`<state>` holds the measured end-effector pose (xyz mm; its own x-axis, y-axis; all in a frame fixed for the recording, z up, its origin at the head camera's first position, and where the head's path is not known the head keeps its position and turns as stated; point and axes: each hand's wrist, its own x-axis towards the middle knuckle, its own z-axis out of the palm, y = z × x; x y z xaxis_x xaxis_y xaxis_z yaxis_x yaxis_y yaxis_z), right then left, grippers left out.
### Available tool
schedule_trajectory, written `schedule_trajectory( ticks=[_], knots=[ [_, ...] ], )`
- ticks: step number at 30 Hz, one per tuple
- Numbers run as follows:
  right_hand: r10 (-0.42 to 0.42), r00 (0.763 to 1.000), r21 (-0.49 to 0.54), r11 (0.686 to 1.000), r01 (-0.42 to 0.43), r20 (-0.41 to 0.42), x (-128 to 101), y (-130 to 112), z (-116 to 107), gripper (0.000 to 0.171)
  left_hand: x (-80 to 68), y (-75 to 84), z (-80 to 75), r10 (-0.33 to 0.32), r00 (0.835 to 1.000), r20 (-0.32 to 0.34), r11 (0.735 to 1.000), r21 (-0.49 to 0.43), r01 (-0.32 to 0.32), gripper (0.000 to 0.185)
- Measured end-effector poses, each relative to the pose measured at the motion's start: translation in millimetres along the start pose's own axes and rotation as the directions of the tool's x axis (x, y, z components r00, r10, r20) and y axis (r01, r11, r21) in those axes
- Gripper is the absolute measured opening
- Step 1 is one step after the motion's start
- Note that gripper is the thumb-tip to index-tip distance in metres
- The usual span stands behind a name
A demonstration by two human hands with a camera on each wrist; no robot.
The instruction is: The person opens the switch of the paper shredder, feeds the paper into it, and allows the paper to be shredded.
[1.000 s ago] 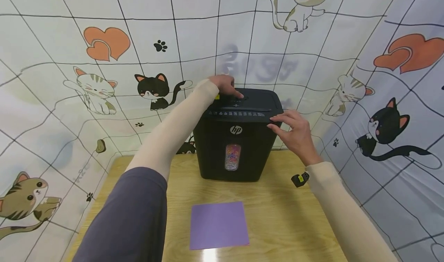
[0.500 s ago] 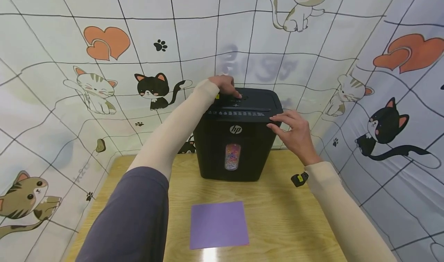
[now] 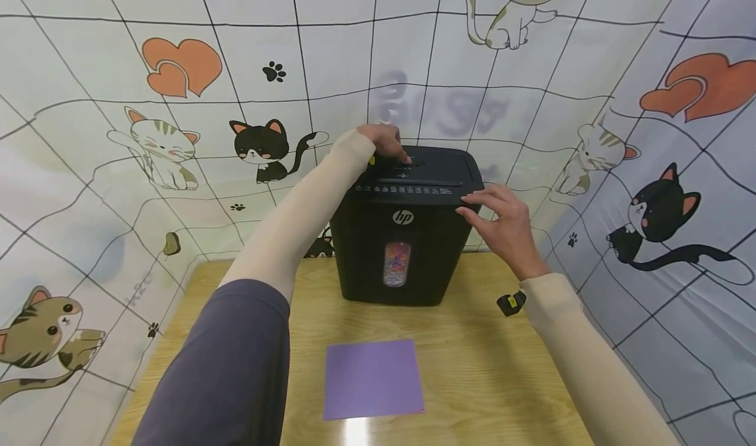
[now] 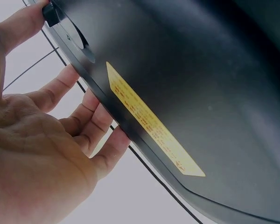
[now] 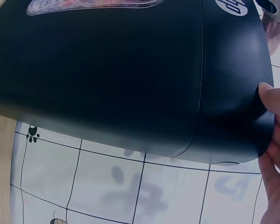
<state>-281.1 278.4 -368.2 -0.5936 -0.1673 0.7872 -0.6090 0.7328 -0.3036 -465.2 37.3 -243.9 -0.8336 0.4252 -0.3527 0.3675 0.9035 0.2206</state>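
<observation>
A black paper shredder (image 3: pixel 363 249) stands upright at the back of the table, with an HP logo and a front window showing colourful shreds. My left hand (image 3: pixel 384 141) reaches over its top. In the left wrist view the thumb touches a small black switch knob (image 4: pixel 50 14), while the other fingertips rest along the rim beside a yellow label (image 4: pixel 151 123). My right hand (image 3: pixel 504 226) holds the front right corner of the shredder's head, thumb in front and fingers around the edge. A purple sheet (image 3: pixel 373 380) lies flat in front of the shredder.
The wooden table (image 3: pixel 472 367) runs up to a white cloth wall (image 3: pixel 331 59) printed with cats, hearts and grid lines, which also encloses both sides. A small black wrist camera (image 3: pixel 510 303) sits by my right sleeve.
The head view has tilted slightly. My left fingertip on top of the shredder has shifted a little to the left; my right hand keeps its place at the corner.
</observation>
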Motion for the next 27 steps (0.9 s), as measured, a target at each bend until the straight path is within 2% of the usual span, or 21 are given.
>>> schedule_trajectory(
  ticks=[10, 13, 20, 27],
  knots=[
    [-0.009, 1.000, 0.019, 1.000, 0.009, -0.005, 0.9, 1.0, 2.5, 0.024, 7.9, -7.7, -0.2, 0.010, 1.000, 0.019, 1.000, 0.018, -0.010, 0.075],
    [-0.001, 1.000, 0.010, 1.000, 0.001, -0.005, 0.2, 1.1, 2.5, 0.024, 5.6, -8.0, -1.3, 0.022, 0.999, 0.027, 0.999, 0.024, -0.023, 0.075],
    [0.003, 1.000, 0.005, 1.000, -0.003, 0.007, 2.3, -0.2, 2.7, 0.025, 1.3, -3.2, -4.8, -0.017, 0.999, 0.041, 0.999, 0.045, 0.015, 0.074],
    [0.011, 1.000, 0.004, 1.000, -0.011, 0.000, 0.8, -0.9, 1.9, 0.026, -5.9, 3.6, -6.4, -0.013, 0.998, 0.063, 0.998, 0.058, 0.009, 0.075]
  ],
)
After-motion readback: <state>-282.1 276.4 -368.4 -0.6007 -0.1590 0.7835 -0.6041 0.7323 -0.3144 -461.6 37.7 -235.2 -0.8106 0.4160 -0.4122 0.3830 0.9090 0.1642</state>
